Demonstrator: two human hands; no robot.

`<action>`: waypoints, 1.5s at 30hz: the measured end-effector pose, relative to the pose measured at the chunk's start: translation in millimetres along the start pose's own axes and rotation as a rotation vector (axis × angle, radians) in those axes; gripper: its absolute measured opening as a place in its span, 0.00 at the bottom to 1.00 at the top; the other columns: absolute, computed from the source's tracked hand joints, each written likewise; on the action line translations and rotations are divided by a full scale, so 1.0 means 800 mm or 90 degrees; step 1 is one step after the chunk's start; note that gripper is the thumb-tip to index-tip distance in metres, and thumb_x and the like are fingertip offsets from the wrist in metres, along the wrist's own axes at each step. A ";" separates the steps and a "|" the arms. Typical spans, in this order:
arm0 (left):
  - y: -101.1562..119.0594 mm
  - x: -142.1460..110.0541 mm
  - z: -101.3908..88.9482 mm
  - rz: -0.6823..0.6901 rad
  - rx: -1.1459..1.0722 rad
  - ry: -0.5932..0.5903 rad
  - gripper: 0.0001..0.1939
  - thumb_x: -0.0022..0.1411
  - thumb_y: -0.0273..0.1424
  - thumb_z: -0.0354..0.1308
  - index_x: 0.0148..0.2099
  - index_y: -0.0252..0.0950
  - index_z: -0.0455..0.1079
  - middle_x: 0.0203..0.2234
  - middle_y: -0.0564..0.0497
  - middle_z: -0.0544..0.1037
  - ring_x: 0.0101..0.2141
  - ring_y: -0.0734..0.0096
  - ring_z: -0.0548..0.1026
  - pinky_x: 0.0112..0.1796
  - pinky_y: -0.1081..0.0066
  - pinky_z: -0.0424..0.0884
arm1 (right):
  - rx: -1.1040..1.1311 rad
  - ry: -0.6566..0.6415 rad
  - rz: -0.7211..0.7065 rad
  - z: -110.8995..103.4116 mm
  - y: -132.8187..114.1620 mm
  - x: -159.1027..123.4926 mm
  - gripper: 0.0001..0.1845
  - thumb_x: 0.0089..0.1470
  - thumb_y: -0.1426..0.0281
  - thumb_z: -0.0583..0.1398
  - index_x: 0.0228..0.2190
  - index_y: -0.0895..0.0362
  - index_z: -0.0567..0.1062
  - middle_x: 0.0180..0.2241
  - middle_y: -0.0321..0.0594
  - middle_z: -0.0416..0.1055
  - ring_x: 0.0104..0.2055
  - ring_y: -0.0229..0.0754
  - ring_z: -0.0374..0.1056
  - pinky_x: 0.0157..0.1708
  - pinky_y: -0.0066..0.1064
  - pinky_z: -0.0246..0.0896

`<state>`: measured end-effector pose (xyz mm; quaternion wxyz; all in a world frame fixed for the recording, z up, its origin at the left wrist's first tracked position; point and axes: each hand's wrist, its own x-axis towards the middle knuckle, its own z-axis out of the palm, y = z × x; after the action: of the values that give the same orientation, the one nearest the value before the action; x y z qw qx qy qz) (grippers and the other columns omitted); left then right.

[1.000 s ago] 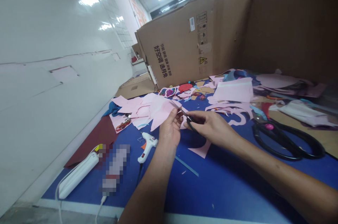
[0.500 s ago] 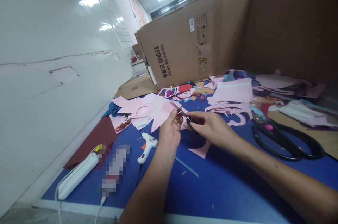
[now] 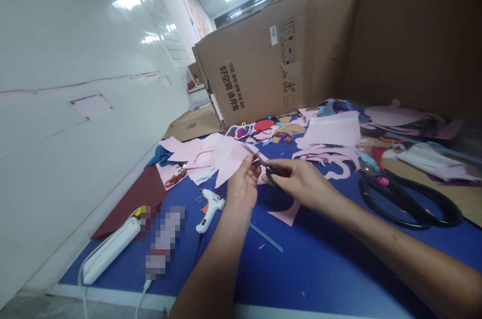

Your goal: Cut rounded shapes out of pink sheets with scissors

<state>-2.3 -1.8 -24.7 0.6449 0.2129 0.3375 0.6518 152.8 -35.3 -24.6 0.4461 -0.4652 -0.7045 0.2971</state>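
Note:
My right hand is closed around the black handles of small scissors, whose blades point up and left past my left fingertips. Near the middle, my left hand has its fingers curled and its thumb raised beside the blades. What it pinches, if anything, is hidden or too small to name. Just beyond the fingers are thin pink sheets, paper or felt. A pink offcut with a curved edge lies under my right wrist.
A white glue gun lies left of my left forearm, with a white power strip farther left. Large black-handled scissors rest at right. Cut pink scraps lie before a tall cardboard box. A pale blue strip is near me.

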 end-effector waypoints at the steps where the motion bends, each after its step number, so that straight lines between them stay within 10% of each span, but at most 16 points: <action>1: 0.000 0.000 0.000 0.000 0.000 -0.001 0.03 0.63 0.22 0.65 0.41 0.30 0.78 0.35 0.45 0.84 0.31 0.73 0.80 0.34 0.75 0.73 | 0.002 -0.002 -0.001 0.000 0.000 0.000 0.22 0.57 0.65 0.64 0.52 0.51 0.84 0.32 0.36 0.83 0.31 0.45 0.75 0.28 0.29 0.65; 45: 0.006 0.000 -0.001 0.004 0.024 -0.017 0.02 0.61 0.22 0.66 0.37 0.31 0.77 0.34 0.46 0.83 0.32 0.74 0.80 0.38 0.74 0.73 | 0.019 -0.025 0.000 -0.002 -0.006 -0.002 0.21 0.59 0.64 0.62 0.52 0.50 0.84 0.32 0.34 0.82 0.29 0.43 0.71 0.27 0.28 0.60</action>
<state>-6.0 -1.9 -22.1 0.6431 0.2346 0.3409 0.6443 152.7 -38.6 -20.3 0.4391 -0.4523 -0.7087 0.3168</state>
